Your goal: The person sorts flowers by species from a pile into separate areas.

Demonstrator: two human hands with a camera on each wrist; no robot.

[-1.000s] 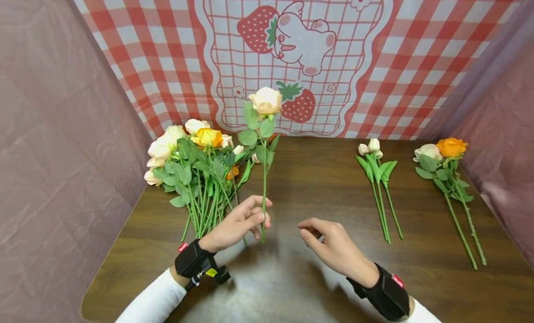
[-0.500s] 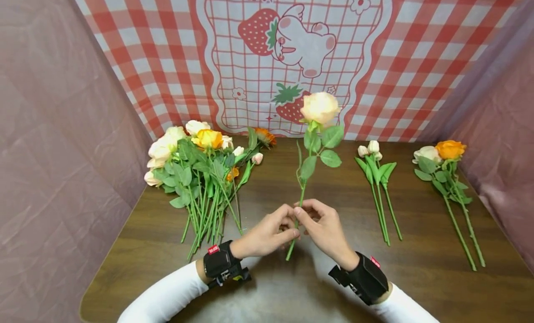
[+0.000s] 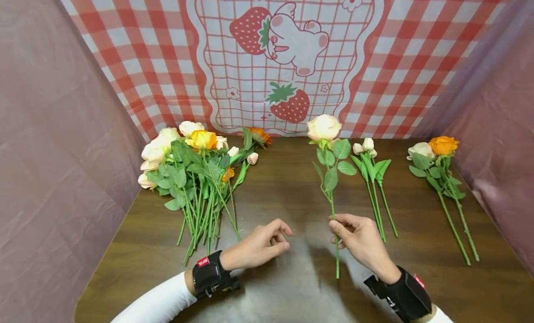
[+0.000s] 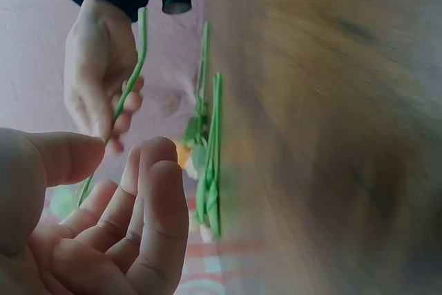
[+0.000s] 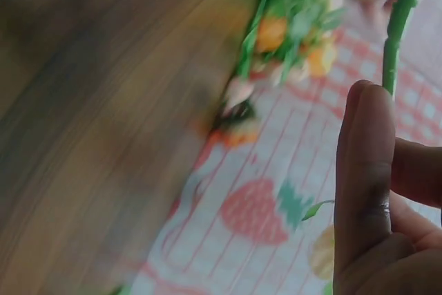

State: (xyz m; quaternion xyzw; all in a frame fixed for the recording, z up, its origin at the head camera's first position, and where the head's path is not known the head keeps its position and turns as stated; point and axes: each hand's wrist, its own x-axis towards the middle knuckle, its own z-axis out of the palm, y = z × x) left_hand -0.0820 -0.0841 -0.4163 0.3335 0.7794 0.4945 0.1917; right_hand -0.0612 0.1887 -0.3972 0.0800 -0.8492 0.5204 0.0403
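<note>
A cream rose (image 3: 324,128) with a long green stem stands nearly upright in my right hand (image 3: 362,237), pinched between thumb and fingers on the lower stem. In the right wrist view the stem (image 5: 399,39) rises past my thumb. My left hand (image 3: 260,243) is held over the table to the left of the rose, fingers loosely bent and nothing in them. The left wrist view shows the left hand's fingers (image 4: 157,198) relaxed and apart from the thumb, with the stem (image 4: 131,81) in the other hand beyond.
A heap of roses and other flowers (image 3: 196,174) lies at the left of the brown table (image 3: 283,188). Several white tulips (image 3: 375,170) lie right of the rose, and farther right a white and an orange rose (image 3: 444,145). A checked cloth (image 3: 158,59) hangs behind.
The cream rose passed from my left hand to my right hand, and the right hand carried it rightward, close to the tulips. The left hand released the stem and drew back left.
</note>
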